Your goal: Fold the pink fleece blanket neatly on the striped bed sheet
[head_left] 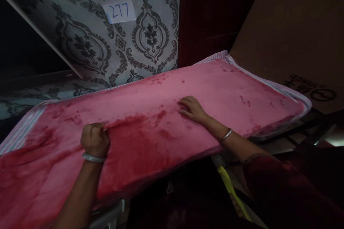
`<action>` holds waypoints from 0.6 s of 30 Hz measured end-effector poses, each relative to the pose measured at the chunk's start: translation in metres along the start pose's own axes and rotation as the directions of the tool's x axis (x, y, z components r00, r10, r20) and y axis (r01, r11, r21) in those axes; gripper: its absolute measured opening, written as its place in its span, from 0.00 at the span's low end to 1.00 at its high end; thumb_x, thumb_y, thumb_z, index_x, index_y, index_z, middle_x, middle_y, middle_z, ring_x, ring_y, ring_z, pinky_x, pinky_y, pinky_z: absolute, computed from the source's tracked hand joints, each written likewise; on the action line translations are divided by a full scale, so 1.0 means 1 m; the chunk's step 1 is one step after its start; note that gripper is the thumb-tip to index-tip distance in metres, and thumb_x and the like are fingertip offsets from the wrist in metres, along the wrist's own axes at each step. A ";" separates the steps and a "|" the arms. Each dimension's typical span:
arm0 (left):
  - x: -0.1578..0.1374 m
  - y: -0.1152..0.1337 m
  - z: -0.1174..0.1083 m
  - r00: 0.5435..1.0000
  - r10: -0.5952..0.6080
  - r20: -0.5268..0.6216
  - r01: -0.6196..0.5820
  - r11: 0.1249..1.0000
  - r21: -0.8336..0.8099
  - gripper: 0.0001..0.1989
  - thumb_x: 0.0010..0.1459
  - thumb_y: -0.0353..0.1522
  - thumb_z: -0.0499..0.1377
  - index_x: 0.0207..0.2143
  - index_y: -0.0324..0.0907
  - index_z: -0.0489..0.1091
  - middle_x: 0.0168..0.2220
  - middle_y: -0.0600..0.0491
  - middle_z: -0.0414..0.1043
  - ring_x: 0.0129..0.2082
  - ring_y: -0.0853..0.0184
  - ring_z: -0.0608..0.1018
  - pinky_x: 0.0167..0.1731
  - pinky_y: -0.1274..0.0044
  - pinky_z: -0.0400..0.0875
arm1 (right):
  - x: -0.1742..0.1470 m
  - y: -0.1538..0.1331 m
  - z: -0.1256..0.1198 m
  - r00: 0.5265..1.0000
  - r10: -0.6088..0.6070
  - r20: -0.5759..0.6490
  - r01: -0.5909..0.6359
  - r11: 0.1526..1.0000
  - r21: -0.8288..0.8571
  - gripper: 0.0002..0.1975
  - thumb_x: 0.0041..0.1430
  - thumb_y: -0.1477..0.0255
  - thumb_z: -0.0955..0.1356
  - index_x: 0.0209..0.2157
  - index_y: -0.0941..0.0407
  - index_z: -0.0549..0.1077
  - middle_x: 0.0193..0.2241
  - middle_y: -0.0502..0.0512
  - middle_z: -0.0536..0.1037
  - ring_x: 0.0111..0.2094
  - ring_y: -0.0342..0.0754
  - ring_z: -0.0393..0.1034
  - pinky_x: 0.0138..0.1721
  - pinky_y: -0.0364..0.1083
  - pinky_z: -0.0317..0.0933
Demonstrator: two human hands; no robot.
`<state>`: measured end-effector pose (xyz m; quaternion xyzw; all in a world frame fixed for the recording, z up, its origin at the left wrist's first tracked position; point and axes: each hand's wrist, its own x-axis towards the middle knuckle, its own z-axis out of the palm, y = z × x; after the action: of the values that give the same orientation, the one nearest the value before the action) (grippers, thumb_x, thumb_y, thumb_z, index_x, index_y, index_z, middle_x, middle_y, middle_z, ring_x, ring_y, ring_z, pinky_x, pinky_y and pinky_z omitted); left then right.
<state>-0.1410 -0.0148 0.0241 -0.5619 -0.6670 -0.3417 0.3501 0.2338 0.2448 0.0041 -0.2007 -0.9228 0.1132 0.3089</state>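
- We see a pink plush cloth (215, 82) lying lengthwise over a long, flat support below the wall, its striped edging (25, 130) showing at the left end, along the far side and at the right end.
- Our left hand (95, 139) is closed in a fist on the cloth's left half, holding a gathered pinch; a raised fold runs rightward from it, and the pile just below looks deeper red.
- Our right hand (192, 109) lies on the cloth near its middle, fingers loosely bent and thumb slightly apart; we cannot tell whether it grips any fabric.
- We wear a bracelet on each wrist, and a dark red sleeve (268, 175) covers our right upper arm.
- Behind the cloth we have patterned wallpaper (150, 35) bearing a paper label (119, 10) marked 277, then a dark red panel (206, 7).
- To our right stands a large brown carton (295, 35); a yellow strip (229, 184) hangs below the near edge.
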 end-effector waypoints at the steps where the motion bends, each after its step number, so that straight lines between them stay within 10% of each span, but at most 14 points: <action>1: 0.000 0.000 0.000 1.000 0.002 -0.002 -0.002 1.000 0.006 0.07 0.64 0.37 0.55 0.32 0.46 0.66 0.33 0.44 0.72 0.35 0.55 0.73 0.37 0.63 0.67 | -0.001 0.002 0.001 0.999 -0.038 0.000 0.038 0.999 0.008 0.26 0.67 0.53 0.65 0.56 0.57 0.74 0.53 0.66 0.75 0.53 0.58 0.66 0.56 0.57 0.59; 11: -0.003 0.000 -0.004 1.000 -0.010 -0.016 0.011 0.999 0.034 0.10 0.64 0.40 0.55 0.32 0.45 0.66 0.33 0.43 0.73 0.35 0.56 0.73 0.37 0.65 0.67 | 0.004 -0.005 0.014 0.990 -0.135 0.033 0.137 0.988 -0.068 0.12 0.71 0.69 0.63 0.40 0.55 0.79 0.45 0.62 0.79 0.48 0.55 0.68 0.49 0.54 0.60; 18: 0.001 0.005 -0.003 0.988 -0.055 0.146 0.049 0.998 0.046 0.13 0.65 0.42 0.50 0.32 0.45 0.65 0.33 0.42 0.73 0.36 0.55 0.74 0.39 0.65 0.68 | -0.003 -0.013 0.014 0.961 -0.038 -0.275 -0.031 0.970 -0.243 0.16 0.73 0.71 0.58 0.40 0.58 0.75 0.34 0.61 0.77 0.38 0.53 0.67 0.41 0.50 0.59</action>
<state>-0.1360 -0.0163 0.0274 -0.5604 -0.7125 -0.2942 0.3029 0.2234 0.2312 -0.0036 -0.2496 -0.8776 -0.0312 0.4082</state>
